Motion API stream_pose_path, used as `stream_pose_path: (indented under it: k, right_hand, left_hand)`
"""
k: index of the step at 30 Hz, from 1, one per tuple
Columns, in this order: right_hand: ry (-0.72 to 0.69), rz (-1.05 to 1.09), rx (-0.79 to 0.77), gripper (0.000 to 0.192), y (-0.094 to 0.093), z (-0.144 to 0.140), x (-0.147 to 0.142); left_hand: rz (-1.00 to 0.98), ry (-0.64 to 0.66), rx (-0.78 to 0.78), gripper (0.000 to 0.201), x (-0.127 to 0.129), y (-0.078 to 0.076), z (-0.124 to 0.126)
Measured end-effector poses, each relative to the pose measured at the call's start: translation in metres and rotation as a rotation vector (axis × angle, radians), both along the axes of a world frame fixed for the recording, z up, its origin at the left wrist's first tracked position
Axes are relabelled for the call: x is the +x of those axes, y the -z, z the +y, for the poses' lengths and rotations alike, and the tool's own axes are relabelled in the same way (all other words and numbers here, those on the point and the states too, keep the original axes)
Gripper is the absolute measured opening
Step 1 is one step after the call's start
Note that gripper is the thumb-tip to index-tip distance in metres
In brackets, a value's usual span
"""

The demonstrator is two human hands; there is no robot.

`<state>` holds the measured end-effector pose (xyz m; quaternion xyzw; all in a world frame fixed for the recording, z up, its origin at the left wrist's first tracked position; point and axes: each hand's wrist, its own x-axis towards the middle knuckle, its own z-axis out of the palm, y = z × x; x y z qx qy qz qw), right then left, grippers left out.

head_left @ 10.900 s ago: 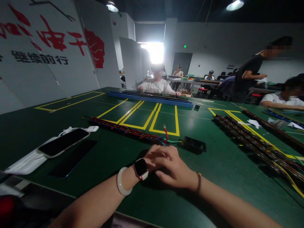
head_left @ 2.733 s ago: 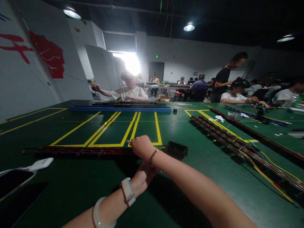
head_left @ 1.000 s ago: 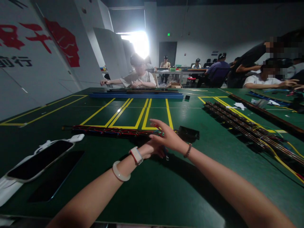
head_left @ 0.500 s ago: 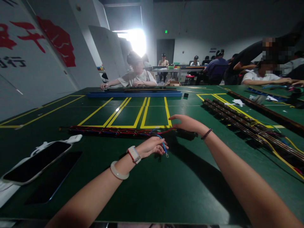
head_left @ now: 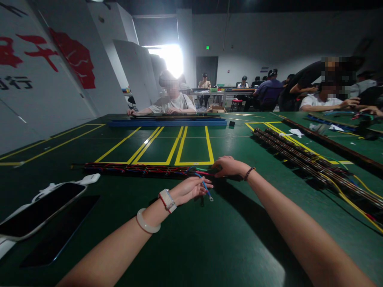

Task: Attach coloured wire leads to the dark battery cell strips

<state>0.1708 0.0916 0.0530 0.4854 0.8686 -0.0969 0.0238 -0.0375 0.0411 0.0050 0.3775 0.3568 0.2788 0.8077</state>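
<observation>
On the green counter (head_left: 191, 239), mid-field: left hand (head_left: 191, 189) pinches a blue wire (head_left: 204, 185) between thumb and fingertips, ring terminal end hanging free just past the fingers. Wire runs back up toward the end of the long wire harness strip (head_left: 134, 169) lying crosswise just this side of the yellow tape boxes (head_left: 191, 149). Pinching it near the terminal looks like a way to keep the loose lead clear of the red and green ones bundled beside it.

Right hand (head_left: 229, 166) lies palm down, fingers curled over the strip's right end, on or over whatever sits there; I read that as pinning the end so the strip doesn't slide while the lead is pulled. Can't tell what's under the palm, or whether it grips anything.

Left of the arms: a phone (head_left: 38, 209) face up near the counter edge, on something white. Right side: more long harness strips (head_left: 299, 155) laid diagonally, well apart from the hands. A person (head_left: 172, 101) sits across the counter behind a blue rail (head_left: 167, 123); others work farther back.
</observation>
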Motion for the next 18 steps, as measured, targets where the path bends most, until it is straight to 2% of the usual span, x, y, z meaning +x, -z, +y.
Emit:
stream_pose_path:
  k: [4,8,14,18]
  right_hand:
    - [0.008,0.006,-0.055,0.038,-0.003,-0.005,-0.006]
    - [-0.043,0.018,-0.121,0.041,-0.007,-0.009,-0.012]
    - [-0.126,0.015,-0.182,0.042,-0.013,-0.014,-0.018]
    - [-0.103,-0.009,-0.202,0.049,-0.016,-0.017,-0.021]
  left_hand:
    - [-0.004,-0.028,-0.011,0.015,0.005,0.003,0.000]
    - [0.049,-0.069,0.027,0.016,0.013,0.005,0.001]
    - [0.119,-0.174,-0.013,0.015,0.027,0.002,-0.001]
    - [0.112,-0.141,0.039,0.015,0.028,0.002,-0.004]
